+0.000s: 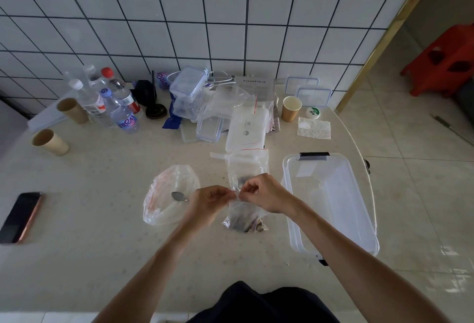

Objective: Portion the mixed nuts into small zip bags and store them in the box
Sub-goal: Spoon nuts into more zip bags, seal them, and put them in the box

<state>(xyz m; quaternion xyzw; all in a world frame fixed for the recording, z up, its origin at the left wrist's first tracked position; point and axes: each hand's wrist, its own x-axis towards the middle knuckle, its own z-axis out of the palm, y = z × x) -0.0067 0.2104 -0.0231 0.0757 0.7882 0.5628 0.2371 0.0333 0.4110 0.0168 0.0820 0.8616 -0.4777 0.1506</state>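
A small clear zip bag (245, 219) with mixed nuts in its bottom hangs at the table's middle. My left hand (209, 201) and my right hand (264, 193) both pinch its top strip, fingertips nearly meeting. Behind it stands another clear zip bag (247, 166) with a red seal line and a few nuts inside. A crumpled clear plastic bag (169, 194) lies to the left with a metal spoon (179, 196) resting in it. The clear storage box (331, 202) with a dark latch sits open to the right.
A phone (19, 217) lies at the left edge. Paper cups (50, 142), water bottles (112, 99), stacked clear containers (189, 92) and loose zip bags (246, 127) crowd the back of the table. Another paper cup (291, 108) and lids stand at back right. A red stool (443, 61) is on the floor.
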